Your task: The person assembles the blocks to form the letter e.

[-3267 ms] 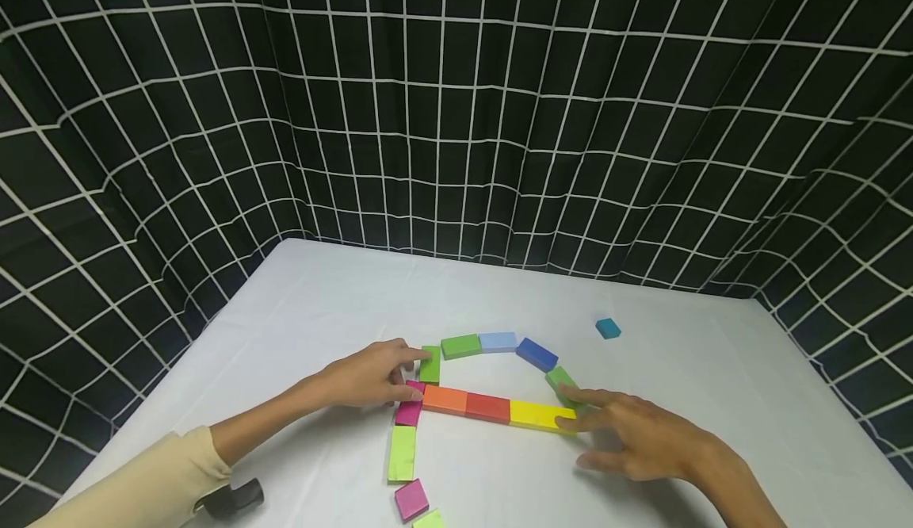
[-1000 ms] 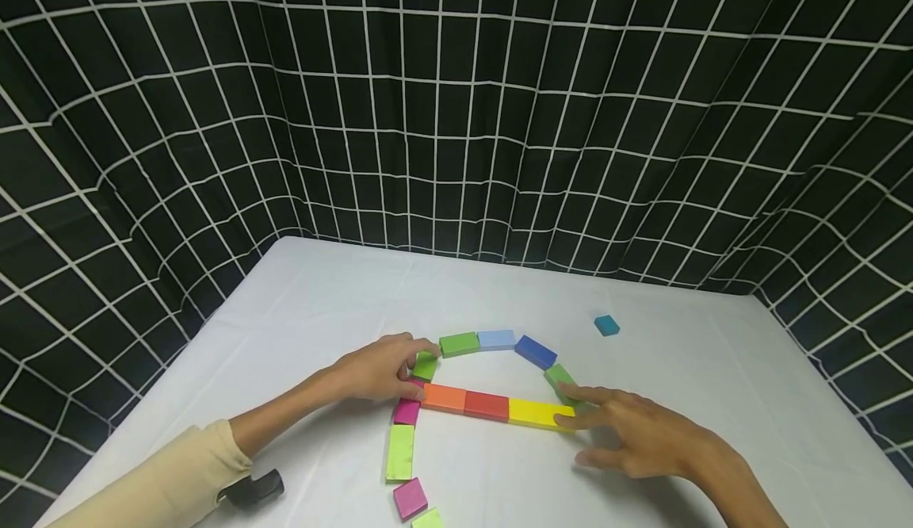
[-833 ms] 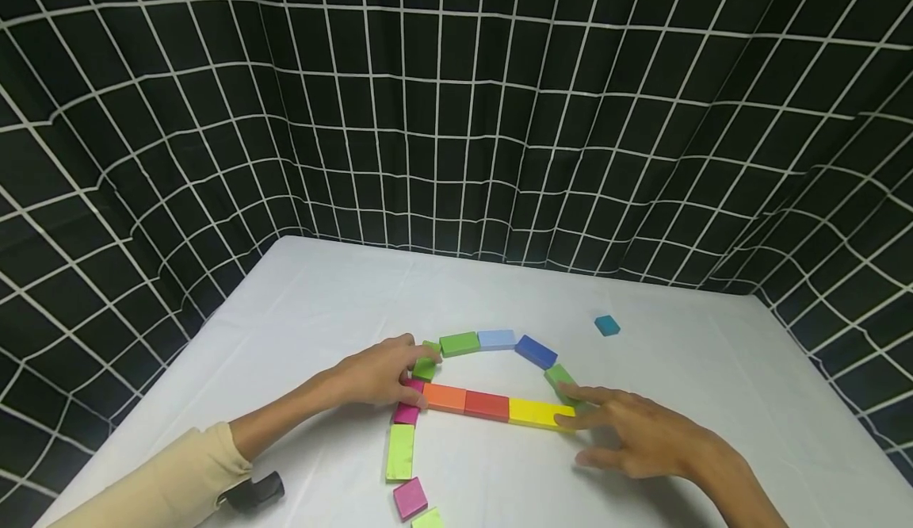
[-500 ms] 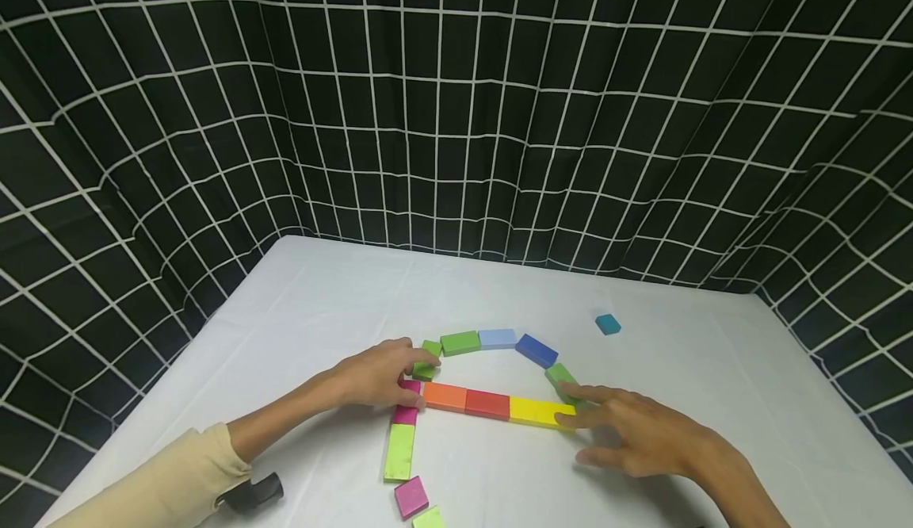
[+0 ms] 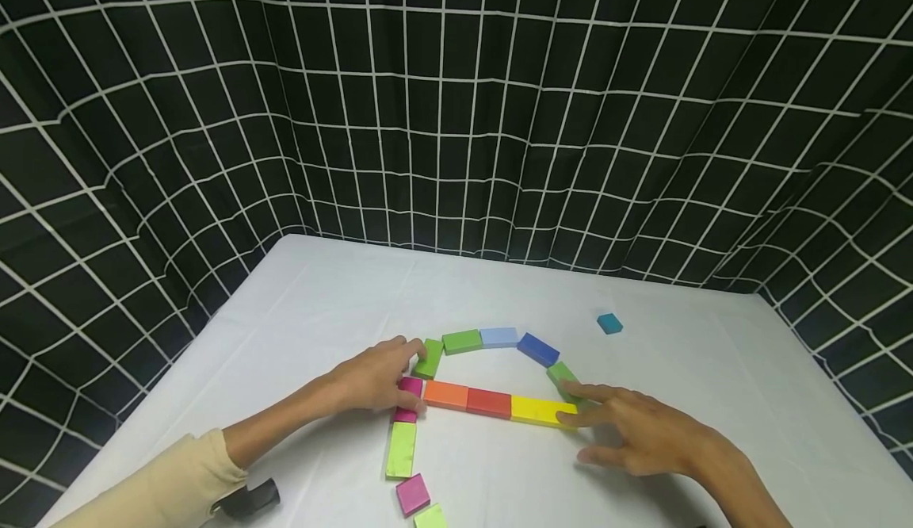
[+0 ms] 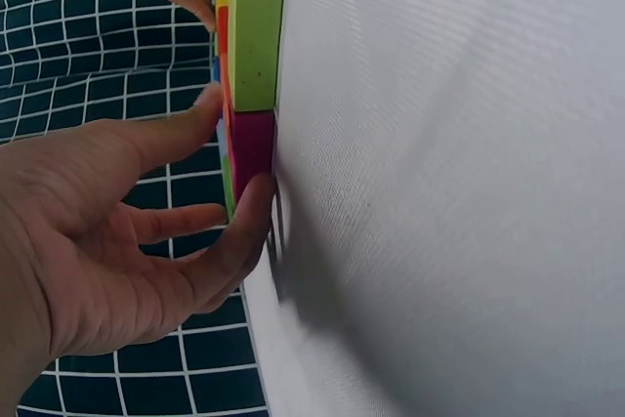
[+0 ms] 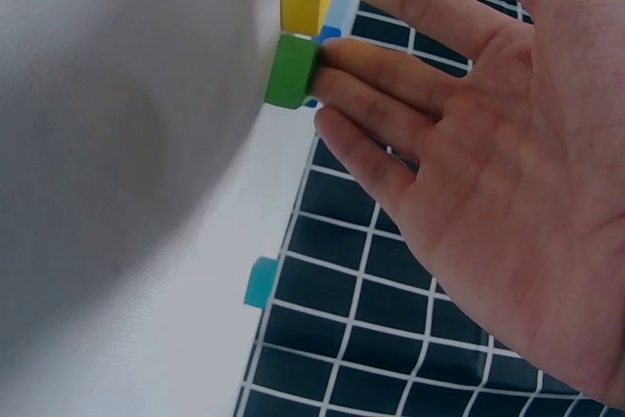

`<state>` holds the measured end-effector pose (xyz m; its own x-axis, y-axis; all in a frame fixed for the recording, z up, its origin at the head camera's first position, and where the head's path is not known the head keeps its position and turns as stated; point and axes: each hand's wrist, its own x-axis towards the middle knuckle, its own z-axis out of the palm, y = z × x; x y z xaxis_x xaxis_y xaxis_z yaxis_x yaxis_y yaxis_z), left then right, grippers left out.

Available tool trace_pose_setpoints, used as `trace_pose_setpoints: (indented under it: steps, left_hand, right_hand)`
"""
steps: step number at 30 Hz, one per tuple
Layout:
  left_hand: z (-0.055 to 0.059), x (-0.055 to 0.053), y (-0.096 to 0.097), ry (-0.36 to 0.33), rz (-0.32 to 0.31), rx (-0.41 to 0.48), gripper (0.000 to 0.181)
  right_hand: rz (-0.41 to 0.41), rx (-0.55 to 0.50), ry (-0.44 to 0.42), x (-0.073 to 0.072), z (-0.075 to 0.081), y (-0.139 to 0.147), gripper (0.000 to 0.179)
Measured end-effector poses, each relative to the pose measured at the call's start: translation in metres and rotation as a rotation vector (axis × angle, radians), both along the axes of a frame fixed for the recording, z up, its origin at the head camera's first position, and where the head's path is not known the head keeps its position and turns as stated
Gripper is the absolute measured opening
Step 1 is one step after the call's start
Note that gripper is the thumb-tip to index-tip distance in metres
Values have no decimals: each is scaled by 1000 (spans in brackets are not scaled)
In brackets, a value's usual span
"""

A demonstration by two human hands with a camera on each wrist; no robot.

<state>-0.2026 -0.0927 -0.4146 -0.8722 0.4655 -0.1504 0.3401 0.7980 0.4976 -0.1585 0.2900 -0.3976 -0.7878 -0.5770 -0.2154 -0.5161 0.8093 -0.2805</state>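
Observation:
My left hand (image 5: 371,377) pinches a magenta block (image 6: 253,142), thumb on one side and fingers on the other. Its index finger lies at a green block (image 5: 429,360) just beyond. A lime block (image 5: 401,450) continues the line from the magenta block toward me. An orange block (image 5: 446,395), a red block (image 5: 489,403) and a yellow block (image 5: 535,411) form a crossbar, a small gap from the magenta one. My right hand (image 5: 635,433) is spread, its straight fingertips touching the yellow block's end and another green block (image 7: 292,72).
A green block (image 5: 462,342), a light blue block (image 5: 498,338) and a dark blue block (image 5: 538,349) arch across the top. Nearer me lie a small magenta block (image 5: 413,495) and a lime block (image 5: 431,517). A teal block (image 5: 609,323) sits apart on the white table (image 5: 342,290).
The left green block has turned, its top end now leaning right toward the arch. The magenta block has straightened in line with the lime block, off the orange block. The right hand stays put.

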Motion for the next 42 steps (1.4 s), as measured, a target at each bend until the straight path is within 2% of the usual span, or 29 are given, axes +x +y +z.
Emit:
trace_pose_setpoints:
  steps: [4, 11, 21, 23, 28, 31, 35, 42]
  left_hand:
    - [1, 1, -1, -22, -15, 23, 60]
    - [-1, -1, 0, -12, -51, 69, 61]
    - [-4, -2, 4, 34, -43, 20, 62]
    - [-5, -3, 7, 57, -62, 24, 59]
    - [-7, -5, 18, 102, -178, 24, 45]
    - [-9, -5, 22, 130, -221, 18, 36]
    - [-10, -5, 26, 155, -231, 38, 28]
    - [-8, -4, 27, 134, -222, 61, 28]
  right_hand:
    - [-2, 1, -2, 0, 0, 1, 48]
    - [12, -2, 10, 0, 1, 3, 47]
    - [15, -5, 5, 0, 0, 2, 47]
    - [11, -4, 2, 0, 0, 2, 47]
    - [4, -6, 0, 1, 1, 2, 47]
    - [4, -5, 0, 1, 1, 1, 47]
    - [10, -1, 6, 1, 1, 1, 47]
    - [16, -6, 14, 1, 1, 1, 47]
